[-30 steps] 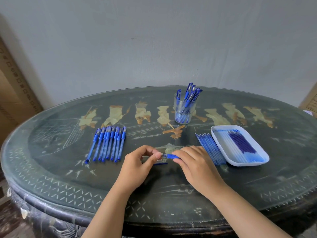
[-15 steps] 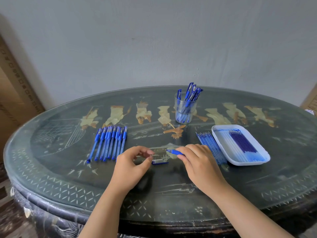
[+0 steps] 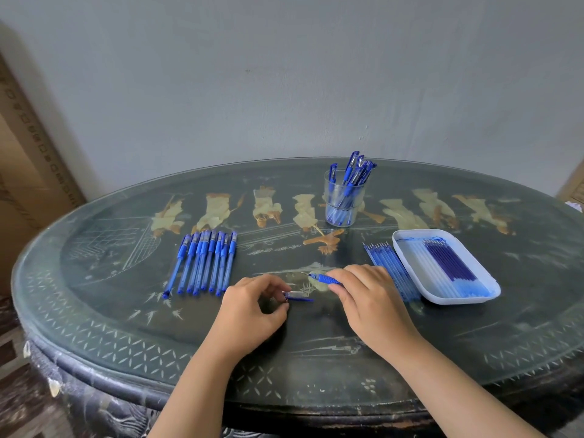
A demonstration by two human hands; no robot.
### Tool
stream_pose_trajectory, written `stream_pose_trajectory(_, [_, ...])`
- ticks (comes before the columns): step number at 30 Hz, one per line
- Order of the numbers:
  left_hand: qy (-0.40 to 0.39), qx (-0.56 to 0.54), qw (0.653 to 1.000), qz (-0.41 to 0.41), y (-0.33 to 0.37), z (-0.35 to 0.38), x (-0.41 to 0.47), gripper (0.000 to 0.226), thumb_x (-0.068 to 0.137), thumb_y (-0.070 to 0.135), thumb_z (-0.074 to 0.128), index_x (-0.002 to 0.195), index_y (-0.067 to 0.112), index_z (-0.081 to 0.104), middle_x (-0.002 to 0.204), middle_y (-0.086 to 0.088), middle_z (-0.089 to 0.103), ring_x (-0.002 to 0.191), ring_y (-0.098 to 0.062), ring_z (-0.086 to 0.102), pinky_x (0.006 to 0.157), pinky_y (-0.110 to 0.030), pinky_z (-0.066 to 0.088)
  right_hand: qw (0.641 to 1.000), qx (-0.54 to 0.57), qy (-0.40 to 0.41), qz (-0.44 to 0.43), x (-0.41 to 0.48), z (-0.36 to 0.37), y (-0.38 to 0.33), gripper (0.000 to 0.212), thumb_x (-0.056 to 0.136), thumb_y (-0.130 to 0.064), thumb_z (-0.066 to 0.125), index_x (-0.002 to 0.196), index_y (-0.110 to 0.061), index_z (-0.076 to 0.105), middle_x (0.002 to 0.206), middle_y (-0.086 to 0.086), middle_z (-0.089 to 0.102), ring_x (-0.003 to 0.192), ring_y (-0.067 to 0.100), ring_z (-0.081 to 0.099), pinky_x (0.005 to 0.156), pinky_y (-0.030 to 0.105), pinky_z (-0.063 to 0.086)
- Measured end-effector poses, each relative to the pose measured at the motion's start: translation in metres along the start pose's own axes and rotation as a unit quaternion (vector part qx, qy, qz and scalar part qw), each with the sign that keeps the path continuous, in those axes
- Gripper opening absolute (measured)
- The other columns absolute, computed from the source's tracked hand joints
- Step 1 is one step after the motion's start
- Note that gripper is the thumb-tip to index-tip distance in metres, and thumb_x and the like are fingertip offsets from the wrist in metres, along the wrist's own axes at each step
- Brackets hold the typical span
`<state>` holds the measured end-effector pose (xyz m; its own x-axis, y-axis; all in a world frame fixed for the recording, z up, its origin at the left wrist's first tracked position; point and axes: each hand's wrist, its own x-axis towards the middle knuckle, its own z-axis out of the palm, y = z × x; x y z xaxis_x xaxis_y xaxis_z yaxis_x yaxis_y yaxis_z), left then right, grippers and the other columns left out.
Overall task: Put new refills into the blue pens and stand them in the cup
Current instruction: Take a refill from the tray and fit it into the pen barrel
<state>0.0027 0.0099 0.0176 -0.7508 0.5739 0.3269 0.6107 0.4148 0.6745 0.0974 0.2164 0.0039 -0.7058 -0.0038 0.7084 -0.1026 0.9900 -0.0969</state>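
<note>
On a dark oval glass-topped table (image 3: 126, 311), the right hand (image 3: 376, 308) pinches a blue rubber-gripped pen (image 3: 325, 278), its bare tip pointing left. The left hand (image 3: 249, 311) curls at one end of a clear-and-blue pen cap (image 3: 300, 297) lying on the table; whether it grips it is unclear. A row of capped blue pens (image 3: 205, 263) lies farther left. Behind stands a clear plastic cup (image 3: 330, 191) of pens. To the right, a white plastic tray (image 3: 461, 300) holds refills, with loose blue refills (image 3: 392, 270) just beside it.

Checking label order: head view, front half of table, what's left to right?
row of blue pens → left hand → pen cap → right hand holding a pen → white tray
</note>
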Motion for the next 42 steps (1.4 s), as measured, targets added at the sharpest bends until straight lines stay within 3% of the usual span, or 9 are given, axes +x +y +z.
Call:
stream_pose_trajectory(5, [-0.002, -0.007, 1.0, -0.007, -0.001, 0.001, 0.0, 0.03, 0.076, 0.015, 0.077, 0.095, 0.036, 0.066, 0.083, 0.021, 0.067, 0.091, -0.003, 0.057, 0.078, -0.009, 0.041, 1.0, 0.001, 0.0, 0.0, 0.0, -0.001, -0.001, 0.025, 0.096, -0.025, 0.049, 0.098, -0.013, 0.071, 0.086, -0.004, 0.064, 0.074, 0.018, 0.058, 0.069, 0.035, 0.047])
stream_pose_trajectory(15, [-0.019, -0.015, 1.0, -0.012, -0.002, -0.001, -0.002, 0.031, 0.076, 0.017, 0.076, 0.097, 0.038, 0.065, 0.089, 0.025, 0.066, 0.094, -0.003, 0.056, 0.081, -0.012, 0.042, 1.0, 0.014, 0.009, 0.009, 0.002, -0.004, -0.001, 0.025, 0.097, -0.023, 0.05, 0.101, -0.012, 0.072, 0.089, -0.003, 0.066, 0.077, 0.019, 0.06, 0.074, 0.037, 0.048])
stream_pose_trajectory(21, [0.016, -0.065, 0.998, -0.023, 0.0, -0.002, -0.002, 0.022, 0.079, 0.022, 0.075, 0.094, 0.036, 0.066, 0.089, 0.022, 0.067, 0.093, -0.007, 0.061, 0.082, -0.017, 0.046, 0.997, 0.034, 0.045, 0.057, 0.006, -0.008, 0.002, 0.024, 0.096, -0.026, 0.054, 0.104, -0.012, 0.071, 0.094, 0.001, 0.062, 0.081, 0.02, 0.058, 0.076, 0.033, 0.048])
stream_pose_trajectory(24, [0.061, -0.085, 0.994, -0.022, 0.007, -0.004, -0.002, 0.016, 0.079, 0.033, 0.072, 0.094, 0.033, 0.066, 0.09, 0.02, 0.066, 0.094, -0.007, 0.06, 0.079, -0.008, 0.038, 0.988, 0.093, 0.058, 0.107, 0.018, -0.015, -0.004, 0.024, 0.093, -0.03, 0.057, 0.101, -0.014, 0.073, 0.09, -0.003, 0.056, 0.08, 0.013, 0.055, 0.074, 0.022, 0.045])
stream_pose_trajectory(27, [0.072, -0.125, 0.989, -0.018, 0.021, -0.006, 0.001, 0.022, 0.078, 0.029, 0.081, 0.096, 0.028, 0.069, 0.092, 0.016, 0.071, 0.095, -0.001, 0.062, 0.079, -0.005, 0.038, 0.952, 0.222, 0.048, 0.204, 0.032, -0.027, -0.022, 0.009, 0.089, -0.023, 0.069, 0.094, -0.017, 0.074, 0.083, -0.013, 0.059, 0.077, 0.002, 0.057, 0.069, 0.008, 0.04])
stream_pose_trajectory(31, [-0.006, -0.247, 0.968, -0.047, 0.042, 0.0, 0.004, 0.027, 0.069, 0.029, 0.084, 0.092, 0.021, 0.072, 0.089, 0.008, 0.074, 0.086, -0.008, 0.07, 0.083, -0.019, 0.051, 0.867, 0.399, -0.035, 0.297, 0.045, -0.043, -0.042, 0.009, 0.088, -0.019, 0.07, 0.088, -0.027, 0.074, 0.08, -0.01, 0.071, 0.075, -0.001, 0.062, 0.07, 0.012, 0.048])
stream_pose_trajectory(34, [-0.015, -0.296, 0.953, -0.061, 0.045, 0.004, 0.005, 0.02, 0.071, 0.02, 0.084, 0.085, 0.015, 0.072, 0.083, -0.001, 0.074, 0.082, -0.024, 0.071, 0.078, -0.034, 0.057, 0.835, 0.443, -0.047, 0.321, 0.049, -0.048, -0.047, 0.008, 0.088, -0.019, 0.07, 0.089, -0.027, 0.074, 0.073, -0.013, 0.069, 0.068, 0.0, 0.06, 0.067, 0.014, 0.048])
stream_pose_trajectory(37, [-0.011, -0.331, 0.94, -0.079, 0.043, 0.003, 0.005, 0.022, 0.063, 0.028, 0.085, 0.079, 0.018, 0.073, 0.082, -0.008, 0.074, 0.083, -0.036, 0.07, 0.08, -0.048, 0.058, 0.793, 0.496, -0.03, 0.353, 0.053, -0.053, -0.048, 0.014, 0.088, -0.024, 0.07, 0.101, -0.027, 0.072, 0.079, -0.008, 0.071, 0.068, 0.004, 0.062, 0.063, 0.017, 0.048])
stream_pose_trajectory(42, [-0.023, -0.308, 0.948, -0.073, 0.044, -0.001, 0.005, 0.021, 0.061, 0.028, 0.085, 0.078, 0.019, 0.075, 0.083, -0.007, 0.075, 0.082, -0.036, 0.07, 0.082, -0.048, 0.057, 0.776, 0.506, -0.02, 0.375, 0.069, -0.062, -0.041, 0.01, 0.088, -0.023, 0.069, 0.094, -0.019, 0.076, 0.089, -0.001, 0.075, 0.077, 0.009, 0.066, 0.069, 0.029, 0.05])
